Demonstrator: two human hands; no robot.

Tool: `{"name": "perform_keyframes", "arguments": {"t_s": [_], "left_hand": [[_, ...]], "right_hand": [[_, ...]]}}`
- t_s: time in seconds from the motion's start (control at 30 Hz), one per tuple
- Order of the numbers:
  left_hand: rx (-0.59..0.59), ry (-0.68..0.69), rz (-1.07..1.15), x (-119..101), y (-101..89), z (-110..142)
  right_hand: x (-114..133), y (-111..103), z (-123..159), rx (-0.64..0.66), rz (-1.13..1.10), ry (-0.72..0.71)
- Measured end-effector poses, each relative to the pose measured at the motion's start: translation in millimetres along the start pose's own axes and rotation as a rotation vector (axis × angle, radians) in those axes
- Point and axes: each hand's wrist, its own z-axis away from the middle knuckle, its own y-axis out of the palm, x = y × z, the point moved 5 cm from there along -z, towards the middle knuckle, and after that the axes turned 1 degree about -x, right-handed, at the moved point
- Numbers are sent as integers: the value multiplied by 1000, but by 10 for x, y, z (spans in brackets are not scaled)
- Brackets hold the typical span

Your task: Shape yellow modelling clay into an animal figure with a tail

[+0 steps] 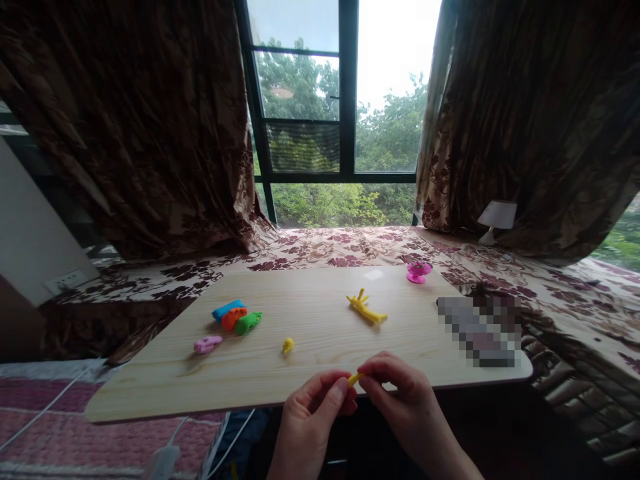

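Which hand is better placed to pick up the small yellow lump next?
Probably the left hand: it is nearer the yellow lump, with the right hand farther over. Both hold a thin yellow piece, so the left would need to let go first.

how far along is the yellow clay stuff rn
The branched yellow piece on the table looks already shaped. In hand is a small yellow strip, pinched between the left hand and right hand. Probably left: finishing that strip and placing the small yellow lump, which lies apart, unattached.
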Motion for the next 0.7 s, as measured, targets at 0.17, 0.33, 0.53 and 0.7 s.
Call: {"name": "perform_keyframes", "arguments": {"t_s": [0.17, 0.33, 0.53, 0.7], "left_hand": [[18, -57, 50, 54, 1, 16], [12, -8, 0, 45, -34, -7], [41, 15, -66, 7, 4, 12], [42, -48, 21, 74, 3, -1]], "right_hand": [[-50, -4, 9, -27, 29, 57], [-4, 14, -3, 31, 7, -14], [-60, 5, 11, -44, 38, 16], [2, 44, 36, -45, 63, -54]]}}
